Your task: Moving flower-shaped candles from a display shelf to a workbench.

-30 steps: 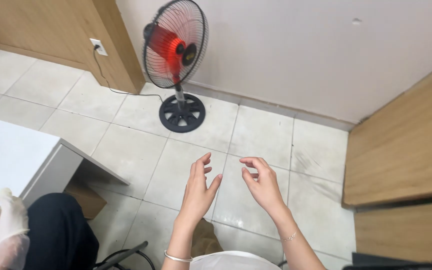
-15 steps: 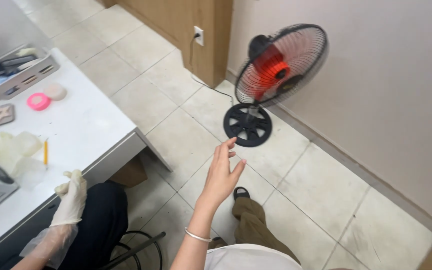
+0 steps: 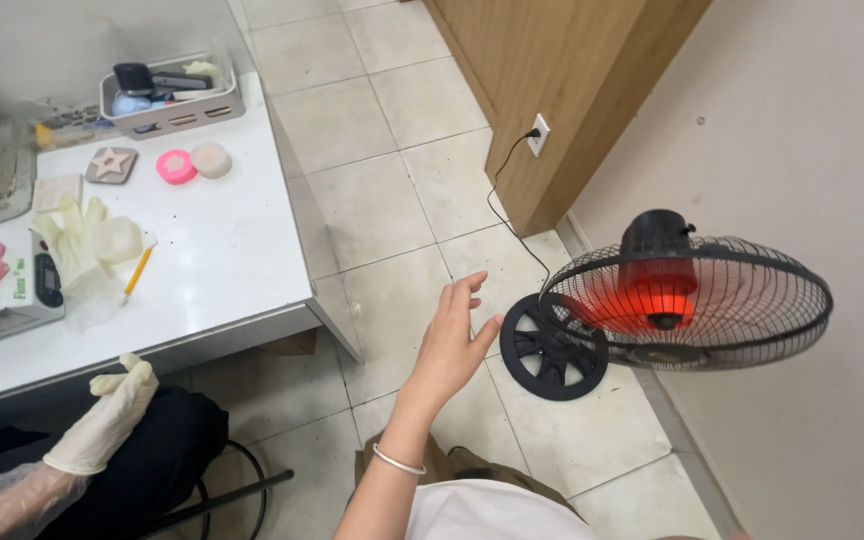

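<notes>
Fingers of the left hand (image 3: 455, 340) spread loose, holding nothing, arm raised over the tiled floor (image 3: 392, 200). Nearest stands one black floor fan (image 3: 667, 305) with red blades, near the wall. One gloved hand (image 3: 107, 415) of a co-worker rests by the white table (image 3: 222, 240).

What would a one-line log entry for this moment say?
left hand: raised, open, empty | right hand: out of view | nearest: black-caged floor fan with red motor | co-worker's gloved hand: beside white table
</notes>
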